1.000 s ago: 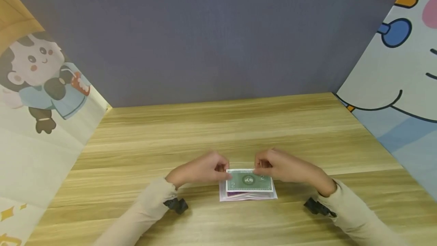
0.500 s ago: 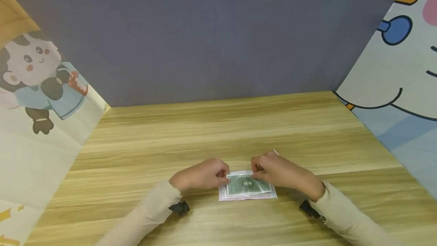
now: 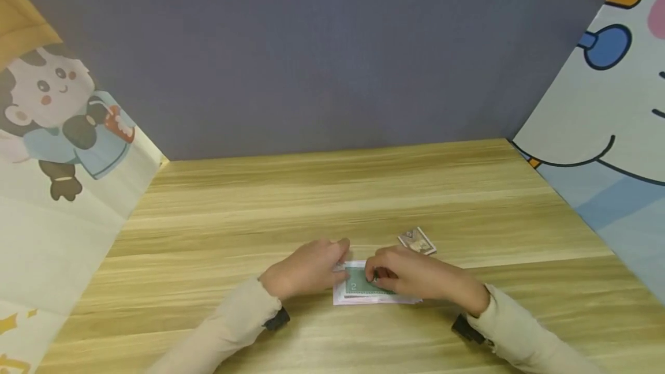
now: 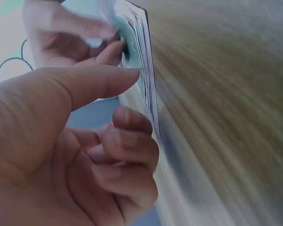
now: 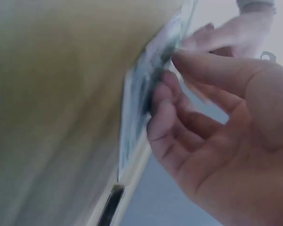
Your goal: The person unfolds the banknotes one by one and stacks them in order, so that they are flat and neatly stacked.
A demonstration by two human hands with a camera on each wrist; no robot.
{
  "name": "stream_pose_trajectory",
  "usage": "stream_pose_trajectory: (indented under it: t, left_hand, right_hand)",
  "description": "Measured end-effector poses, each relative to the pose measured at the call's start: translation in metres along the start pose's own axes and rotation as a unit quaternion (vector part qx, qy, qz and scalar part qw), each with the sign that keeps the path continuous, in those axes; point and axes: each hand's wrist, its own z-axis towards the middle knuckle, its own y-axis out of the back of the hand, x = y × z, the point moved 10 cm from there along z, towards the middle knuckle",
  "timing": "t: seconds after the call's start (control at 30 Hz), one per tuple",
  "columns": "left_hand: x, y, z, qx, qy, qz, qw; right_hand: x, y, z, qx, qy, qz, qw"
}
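A small stack of banknotes (image 3: 339, 299) lies on the wood-grain table, a green banknote (image 3: 355, 288) marked "2" uppermost. My left hand (image 3: 307, 270) is at the stack's left end, thumb and index finger spread, the thumb tip against the green banknote. In the left wrist view its other fingers curl loosely beside the stack. My right hand (image 3: 415, 275) reaches over the right half, its bent thumb and index finger pinching the green banknote near the middle. The right wrist view is blurred. That hand hides much of the stack's right side.
A brownish banknote (image 3: 417, 241) lies apart, just behind my right hand. The table (image 3: 291, 201) ends at a grey back panel (image 3: 332, 62). Cartoon-printed panels stand at the left (image 3: 57, 235) and right (image 3: 602, 131).
My right hand has moved left and nearer, over the stack's middle, uncovering the brownish banknote behind it. My left thumb and index finger have spread apart. The green banknote has lowered onto the stack.
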Motion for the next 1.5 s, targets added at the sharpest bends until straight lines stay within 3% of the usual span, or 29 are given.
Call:
stream_pose_trajectory:
  t: [0.1,0.33,0.53,0.77,1.2,1.5]
  left_hand:
    - [-0.003,-0.002,0.002,0.007,-0.019,-0.01,0.9997]
    - [-0.005,-0.008,0.004,0.019,-0.04,-0.042,0.9981]
    - [-0.004,-0.009,0.003,0.024,-0.034,-0.053,0.9977]
    - [-0.008,-0.009,0.004,0.025,-0.043,-0.054,0.9973]
    - [-0.012,-0.001,0.007,-0.011,-0.063,-0.072,0.9954]
    - [-0.011,-0.001,0.008,-0.016,-0.064,-0.085,0.9941]
  right_hand:
    - [0.0,-0.007,0.001,0.032,-0.003,0.056,0.9979]
    - [-0.016,0.003,-0.007,0.054,-0.051,0.082,0.9939]
    - [-0.039,0.041,-0.015,-0.006,-0.099,0.045,0.994]
    - [-0.071,0.072,-0.027,-0.059,-0.167,-0.031,0.9837]
    - [-0.09,0.064,-0.028,-0.042,-0.155,-0.034,0.9864]
    - [-0.098,0.059,-0.029,-0.03,-0.152,-0.017,0.9877]
